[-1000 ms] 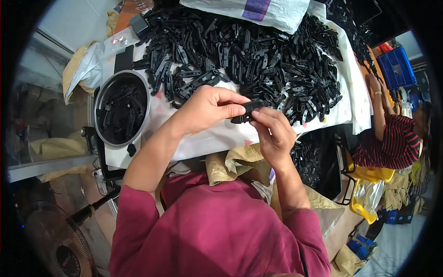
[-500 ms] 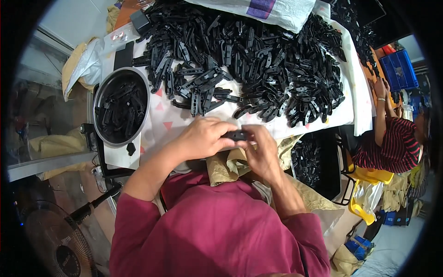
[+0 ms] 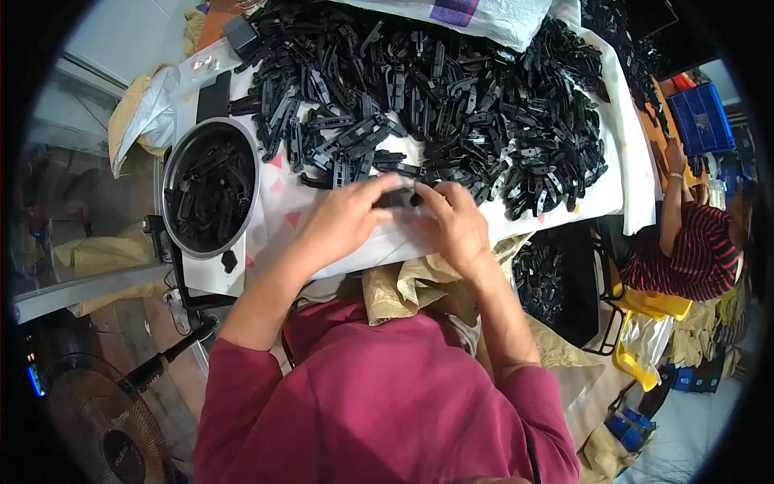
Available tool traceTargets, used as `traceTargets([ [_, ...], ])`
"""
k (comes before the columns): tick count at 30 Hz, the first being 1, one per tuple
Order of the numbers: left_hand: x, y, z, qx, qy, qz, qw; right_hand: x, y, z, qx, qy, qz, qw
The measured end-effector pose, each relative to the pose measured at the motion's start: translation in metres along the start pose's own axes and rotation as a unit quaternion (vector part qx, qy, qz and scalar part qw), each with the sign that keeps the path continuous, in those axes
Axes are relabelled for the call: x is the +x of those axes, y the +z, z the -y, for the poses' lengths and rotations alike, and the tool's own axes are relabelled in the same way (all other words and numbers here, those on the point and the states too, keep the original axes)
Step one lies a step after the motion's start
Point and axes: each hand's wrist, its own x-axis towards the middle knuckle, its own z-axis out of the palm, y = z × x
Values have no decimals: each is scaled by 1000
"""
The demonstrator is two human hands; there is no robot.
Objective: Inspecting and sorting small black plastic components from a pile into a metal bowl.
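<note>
Several long, narrow black plastic parts lie heaped on the table in front of me. At the near edge of the heap, my left hand is closed, thumb and fingers around a dark, blurred black plastic part. My right hand is close beside it, fingers bent and pinched at a small dark end by the fingertips. Motion blur hides whether that end belongs to the same part or to another one.
A round metal bowl of black parts stands at the left. A white sack lies over the far heap. Below the table's right side is a black crate with more parts. A co-worker in a striped shirt sits at the right.
Both hands have moved away from my body, toward the heap. The black plastic part held between them has moved forward too, and the hands now blur around it.
</note>
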Motion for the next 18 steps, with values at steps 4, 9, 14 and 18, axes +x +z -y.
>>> traceTargets([
  [4,23,12,3,190,65,-129,971,13,8,-6,-89,-21,25,995],
  [9,28,15,13,302,47,-97,947,8,12,-16,106,21,-138,985],
  [14,36,4,-16,-71,-128,-25,989,-1,-7,-3,608,225,-145,747],
  [18,39,0,-23,-488,-121,14,864,-2,-10,4,731,170,-103,652],
])
